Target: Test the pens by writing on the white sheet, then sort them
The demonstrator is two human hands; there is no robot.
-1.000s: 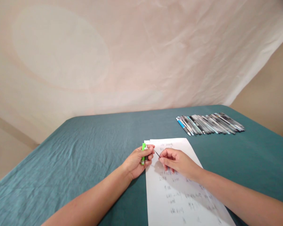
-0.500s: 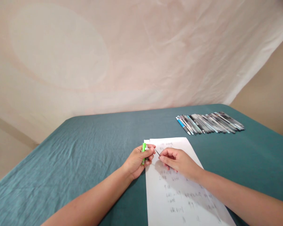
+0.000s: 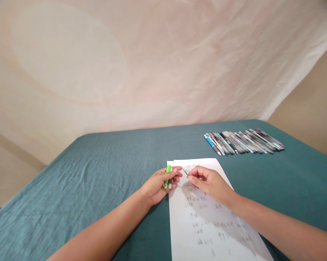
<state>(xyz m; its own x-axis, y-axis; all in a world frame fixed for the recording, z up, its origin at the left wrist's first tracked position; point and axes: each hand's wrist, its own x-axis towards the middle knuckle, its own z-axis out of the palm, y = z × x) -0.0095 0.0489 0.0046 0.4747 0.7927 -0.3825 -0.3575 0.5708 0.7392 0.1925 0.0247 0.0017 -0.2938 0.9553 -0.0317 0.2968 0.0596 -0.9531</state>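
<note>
My left hand (image 3: 158, 185) is closed around a small green pen part (image 3: 167, 174) at the left edge of a white sheet of paper (image 3: 207, 232) covered with handwriting. My right hand (image 3: 207, 183) rests on the paper just to the right, fingers pinched on a thin dark rod (image 3: 185, 173), perhaps a pen refill. The rod's tip points toward the fingertips of my left hand, and the two hands nearly touch.
A row of several pens (image 3: 243, 142) lies side by side at the far right of the teal cloth-covered table (image 3: 98, 170). A pale wrinkled sheet (image 3: 152, 61) hangs behind the table. The table's far edge runs just beyond the pens.
Both hands have shifted slightly right and away from me. The right hand's pinch on the thin rod has moved closer to my left fingertips.
</note>
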